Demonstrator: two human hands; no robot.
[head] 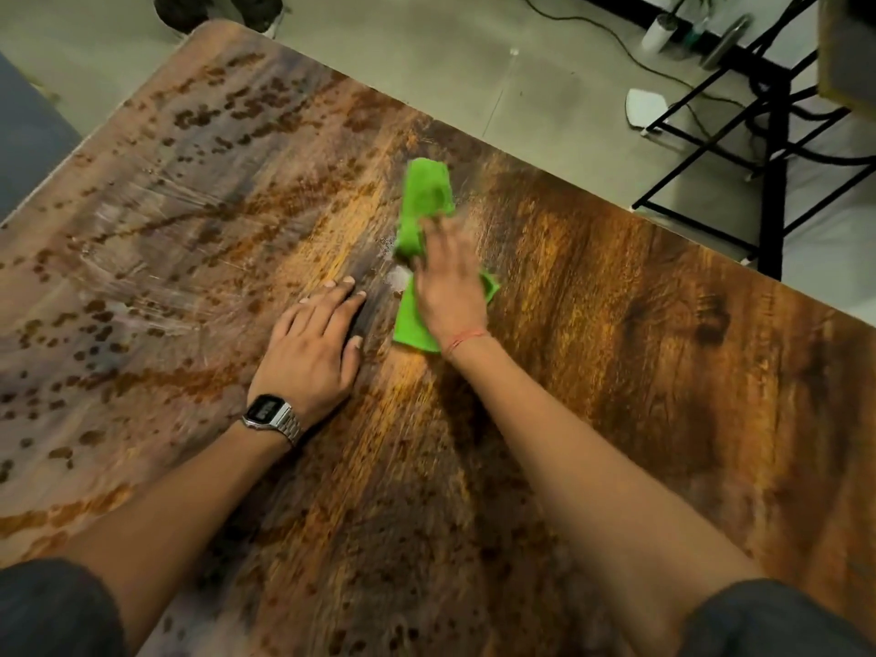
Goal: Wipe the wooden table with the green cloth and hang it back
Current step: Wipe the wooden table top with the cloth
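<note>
The wooden table [616,353] fills most of the view, with a dark mottled grain and pale smear streaks on its left part. A bright green cloth [424,192] lies flat near the table's middle, stretched away from me. My right hand [450,282] presses flat on the cloth's near half, fingers spread and blurred by motion. My left hand [315,343], with a metal watch at the wrist, rests palm-down on the bare wood just left of the cloth, holding nothing. A small whitish patch shows on the wood between the two hands.
Beyond the table's far edge is a grey floor with a black metal frame stand [768,149], cables, and a white object [647,109]. A person's dark shoes [218,9] stand at the table's far corner. A grey surface [28,130] lies at left.
</note>
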